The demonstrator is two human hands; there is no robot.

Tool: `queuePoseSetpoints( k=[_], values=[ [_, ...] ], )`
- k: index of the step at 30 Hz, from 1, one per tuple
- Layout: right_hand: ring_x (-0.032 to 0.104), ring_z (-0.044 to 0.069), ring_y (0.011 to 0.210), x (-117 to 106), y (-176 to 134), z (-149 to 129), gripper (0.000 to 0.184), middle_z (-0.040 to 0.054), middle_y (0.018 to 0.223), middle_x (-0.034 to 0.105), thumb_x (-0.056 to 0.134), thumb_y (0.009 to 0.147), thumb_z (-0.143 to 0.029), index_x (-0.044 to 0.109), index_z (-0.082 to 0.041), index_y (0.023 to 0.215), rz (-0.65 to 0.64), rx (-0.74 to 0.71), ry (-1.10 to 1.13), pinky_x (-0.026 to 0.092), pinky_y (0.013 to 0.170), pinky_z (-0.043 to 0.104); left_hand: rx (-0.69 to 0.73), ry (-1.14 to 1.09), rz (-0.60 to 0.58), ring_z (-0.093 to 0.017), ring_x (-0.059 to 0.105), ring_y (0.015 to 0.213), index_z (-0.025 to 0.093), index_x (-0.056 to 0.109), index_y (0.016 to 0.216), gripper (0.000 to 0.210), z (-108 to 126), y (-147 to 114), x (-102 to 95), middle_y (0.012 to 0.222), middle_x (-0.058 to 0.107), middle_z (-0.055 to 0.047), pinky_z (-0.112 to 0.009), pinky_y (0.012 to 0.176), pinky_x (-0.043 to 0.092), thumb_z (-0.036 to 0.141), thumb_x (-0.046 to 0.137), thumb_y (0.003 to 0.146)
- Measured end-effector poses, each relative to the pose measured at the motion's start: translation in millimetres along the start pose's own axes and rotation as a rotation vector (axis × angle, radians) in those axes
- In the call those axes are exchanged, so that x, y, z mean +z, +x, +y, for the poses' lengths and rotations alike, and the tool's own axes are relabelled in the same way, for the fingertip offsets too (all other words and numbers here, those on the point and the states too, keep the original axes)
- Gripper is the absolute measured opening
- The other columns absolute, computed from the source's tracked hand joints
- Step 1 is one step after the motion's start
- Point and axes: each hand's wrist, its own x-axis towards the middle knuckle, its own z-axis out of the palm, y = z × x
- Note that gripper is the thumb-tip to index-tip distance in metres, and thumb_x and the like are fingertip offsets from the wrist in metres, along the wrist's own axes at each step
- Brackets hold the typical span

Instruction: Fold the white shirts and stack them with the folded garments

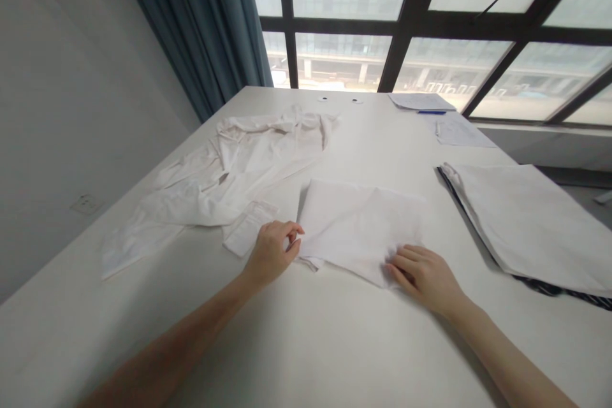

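A folded white garment [354, 217] lies flat on the white table in front of me, roughly a rectangle with an uneven near edge. At its near left corner, my left hand [273, 248] is closed, thumb and forefinger pinching the fabric. My right hand [425, 277] sits at the near right corner with fingers curled together on the cloth; its fingertips are partly hidden in the fabric. Left of the folded piece, a second white garment, a long-sleeved shirt [258, 159], is spread out loose and wrinkled. Its cuff [251, 226] lies close to my left hand.
On the right stands a stack of folded white cloth [540, 223] with a black patterned layer [540, 285] beneath. Papers [421, 101] and a blue pen [431, 113] lie at the far right of the table [306, 344]. Behind are a window and a blue curtain [205, 25].
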Motion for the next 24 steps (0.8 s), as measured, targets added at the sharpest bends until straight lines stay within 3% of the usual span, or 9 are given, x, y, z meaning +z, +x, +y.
queuePoseSetpoints(
  k=[5,8,12,16,20,24],
  values=[
    [0.053,0.021,0.067,1.1,-3.8,23.8,0.035,0.0036,0.062,0.058,0.044,0.097,-0.033,0.056,-0.022,0.066,0.062,0.206,-0.187,0.038,0.067,0.035,0.168,0.008,-0.101,-0.016,0.059,0.074,0.023,0.064,0.089,0.020,10.8,-6.7,0.7,0.062,0.058,0.006,-0.040,0.096,0.031,0.010,0.057,0.077],
    [0.055,0.024,0.072,-0.9,-5.2,26.5,0.028,0.0068,0.070,0.063,0.046,0.095,-0.031,0.060,-0.020,0.073,0.143,0.243,-0.257,0.040,0.069,0.038,0.164,0.016,-0.082,-0.015,0.059,0.072,0.024,0.065,0.092,0.019,12.4,-8.3,3.6,0.062,0.058,0.006,-0.041,0.098,0.030,0.012,0.056,0.080],
    [0.060,0.025,0.097,-1.6,0.0,-3.0,0.020,0.0106,0.101,0.070,0.048,0.093,-0.020,0.065,-0.018,0.102,0.213,0.009,-0.088,0.044,0.085,0.040,0.067,-0.026,-0.024,-0.015,0.062,0.073,0.023,0.065,0.097,0.017,8.6,-6.6,6.3,0.069,0.064,0.005,-0.040,0.096,0.034,0.015,0.057,0.083],
    [0.049,0.024,0.129,4.8,7.7,-44.5,0.044,0.0090,0.138,0.057,0.048,0.095,-0.024,0.049,-0.022,0.139,0.040,-0.225,0.026,0.040,0.102,0.044,-0.010,-0.086,0.033,-0.016,0.064,0.076,0.023,0.065,0.101,0.022,6.3,-4.0,5.3,0.075,0.067,0.003,-0.036,0.091,0.040,0.016,0.058,0.082],
    [0.037,0.026,0.140,12.6,9.3,-59.4,0.061,0.0090,0.151,0.044,0.052,0.095,-0.035,0.032,-0.021,0.151,-0.080,-0.255,0.025,0.036,0.108,0.049,-0.060,-0.183,0.064,-0.016,0.064,0.078,0.023,0.065,0.101,0.023,6.9,-2.3,3.2,0.077,0.067,0.001,-0.030,0.082,0.047,0.015,0.055,0.082],
    [0.039,0.027,0.137,15.3,7.9,-57.4,0.058,0.0091,0.148,0.047,0.051,0.096,-0.036,0.035,-0.021,0.149,-0.095,-0.234,0.034,0.035,0.109,0.051,-0.011,-0.171,0.068,-0.016,0.062,0.074,0.022,0.065,0.096,0.019,7.1,-1.4,4.0,0.077,0.066,0.001,-0.030,0.080,0.047,0.013,0.055,0.083]
  ],
)
